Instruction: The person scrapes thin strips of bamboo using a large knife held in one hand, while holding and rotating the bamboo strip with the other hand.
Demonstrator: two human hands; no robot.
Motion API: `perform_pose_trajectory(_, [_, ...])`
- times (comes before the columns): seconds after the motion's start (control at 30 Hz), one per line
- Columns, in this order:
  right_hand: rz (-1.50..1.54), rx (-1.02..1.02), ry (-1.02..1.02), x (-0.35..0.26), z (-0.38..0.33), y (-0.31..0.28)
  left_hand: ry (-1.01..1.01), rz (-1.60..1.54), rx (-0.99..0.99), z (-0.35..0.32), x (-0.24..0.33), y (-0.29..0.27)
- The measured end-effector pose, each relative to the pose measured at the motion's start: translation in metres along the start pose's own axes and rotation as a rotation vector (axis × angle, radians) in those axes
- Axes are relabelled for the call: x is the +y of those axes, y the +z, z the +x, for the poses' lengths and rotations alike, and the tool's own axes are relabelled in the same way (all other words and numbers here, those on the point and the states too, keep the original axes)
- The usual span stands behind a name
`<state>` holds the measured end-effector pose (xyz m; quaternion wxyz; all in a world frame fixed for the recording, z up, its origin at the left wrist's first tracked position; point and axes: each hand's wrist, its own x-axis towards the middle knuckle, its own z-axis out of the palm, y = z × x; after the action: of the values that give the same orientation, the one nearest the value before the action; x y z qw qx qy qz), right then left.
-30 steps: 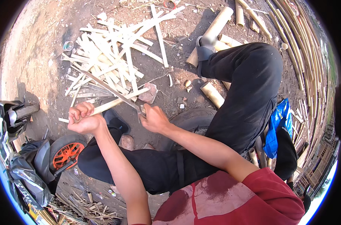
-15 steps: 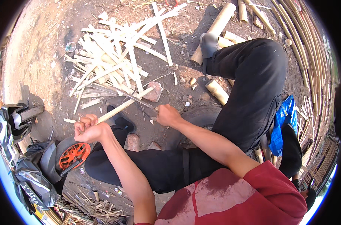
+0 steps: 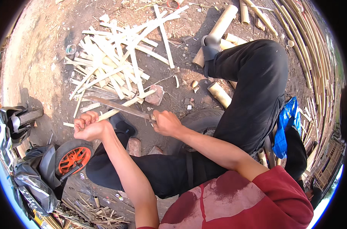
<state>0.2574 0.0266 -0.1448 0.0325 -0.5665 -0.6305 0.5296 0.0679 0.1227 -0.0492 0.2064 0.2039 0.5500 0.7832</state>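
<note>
My left hand (image 3: 90, 125) is closed round a pale bamboo strip (image 3: 132, 102). One end of the strip sticks out left of the fist and the other slants away to the far right, near a reddish stone (image 3: 155, 95). In my right hand (image 3: 166, 123) is the handle of a long knife (image 3: 124, 108), its fingers wrapped round it. The blade points left and away, lying across the strip a little beyond my left fist. Whether the edge bites into the bamboo I cannot tell.
A heap of split bamboo strips (image 3: 104, 63) lies ahead. Thick bamboo poles (image 3: 223, 23) are beyond my raised right leg, one under that foot. A tyre (image 3: 198, 119) lies between my legs. A motorbike wheel (image 3: 74, 158) stands at left, a blue plastic sheet (image 3: 286, 128) at right.
My right hand has moved slightly left and nearer to me. The knife has swung with it, and its blade now crosses the bamboo strip closer to my left fist. My left hand has barely moved.
</note>
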Motion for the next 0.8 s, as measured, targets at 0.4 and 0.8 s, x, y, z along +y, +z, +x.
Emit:
perform_pose_trajectory(0.4, [-0.021, 0.024, 0.174, 0.054, 0.007, 0.022, 0.005, 0.092, -0.014, -0.021, -0.001, 0.017])
perform_pose_trajectory(0.8, [-0.034, -0.049, 0.374, 0.094, 0.015, -0.001, 0.025, 0.139, 0.109, -0.011, -0.009, 0.029])
